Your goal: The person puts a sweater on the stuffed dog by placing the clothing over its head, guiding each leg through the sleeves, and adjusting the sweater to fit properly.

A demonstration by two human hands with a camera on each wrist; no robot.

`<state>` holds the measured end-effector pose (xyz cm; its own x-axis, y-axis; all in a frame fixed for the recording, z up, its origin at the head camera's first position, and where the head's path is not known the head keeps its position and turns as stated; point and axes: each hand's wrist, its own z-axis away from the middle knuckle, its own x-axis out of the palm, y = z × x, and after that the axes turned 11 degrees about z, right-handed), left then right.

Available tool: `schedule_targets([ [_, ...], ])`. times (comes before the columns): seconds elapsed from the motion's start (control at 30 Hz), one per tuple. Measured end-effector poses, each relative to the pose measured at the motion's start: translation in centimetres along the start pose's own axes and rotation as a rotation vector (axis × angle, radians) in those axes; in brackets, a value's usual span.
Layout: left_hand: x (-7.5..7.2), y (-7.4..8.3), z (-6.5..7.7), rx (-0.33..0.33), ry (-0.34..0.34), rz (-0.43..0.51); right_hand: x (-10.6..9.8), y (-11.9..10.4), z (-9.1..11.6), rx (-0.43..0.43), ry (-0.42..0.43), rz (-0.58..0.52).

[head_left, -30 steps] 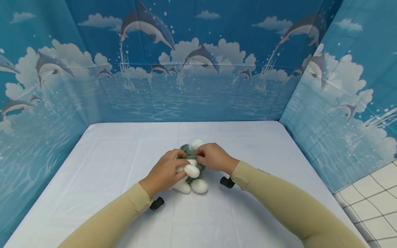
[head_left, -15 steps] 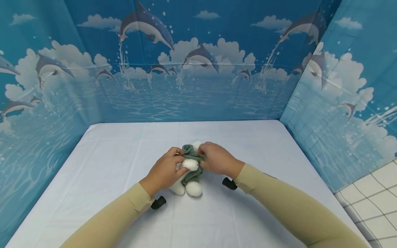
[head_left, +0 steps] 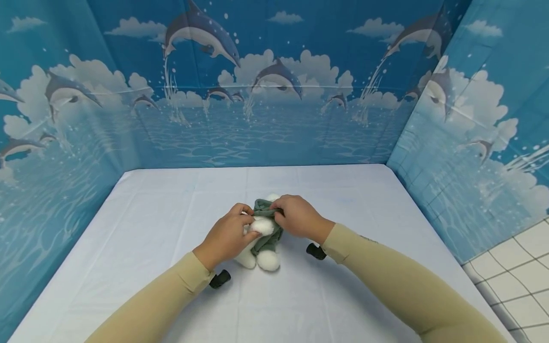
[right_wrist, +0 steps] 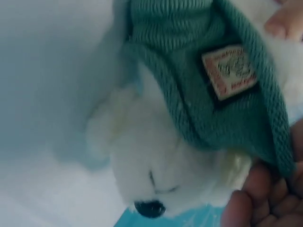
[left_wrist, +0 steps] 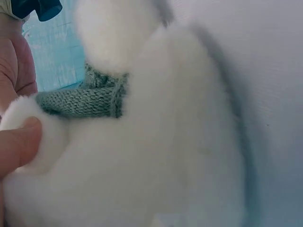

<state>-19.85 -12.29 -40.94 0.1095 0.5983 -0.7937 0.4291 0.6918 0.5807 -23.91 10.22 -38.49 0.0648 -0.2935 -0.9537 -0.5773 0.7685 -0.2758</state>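
Dolphin-print curtains [head_left: 279,131] back a plush animal [left_wrist: 128,151], likely light and soft, left hand [head_left: 228,232] pinching its paw [head_left: 262,226], right hand [head_left: 302,216] its knit garment [right_wrist: 196,113]: sensible holds.

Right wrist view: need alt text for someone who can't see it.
The right hand at lower right grips the edge of a green knit piece bearing a small patterned patch. Beside it is the head of a white plush toy, black nose near the bottom edge; left-hand fingertips show at top right.
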Motion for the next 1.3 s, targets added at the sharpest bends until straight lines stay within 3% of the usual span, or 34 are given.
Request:
schedule_targets([
  [0.27,-0.1,0.4,-0.3,-0.025,0.033,-0.069,0.5,-1.0,1.6,-0.025,0.098,-0.107],
  [0.6,0.0,0.8,-0.8,-0.070,0.057,-0.077,1.7,-2.0,2.6,-0.096,0.177,-0.013],
  [0.93,0.0,0.7,-1.5,-0.179,0.014,-0.049,2.7,-2.8,3.0,-0.167,0.201,0.082],
  [1.13,0.2,0.6,-1.7,-0.181,0.021,-0.059,3.0,-3.0,3.1,-0.212,0.209,0.135],
  [1.3,0.2,-0.2,-1.3,-0.148,0.039,-0.004,3.0,-2.8,3.2,-0.173,0.204,0.155],
])
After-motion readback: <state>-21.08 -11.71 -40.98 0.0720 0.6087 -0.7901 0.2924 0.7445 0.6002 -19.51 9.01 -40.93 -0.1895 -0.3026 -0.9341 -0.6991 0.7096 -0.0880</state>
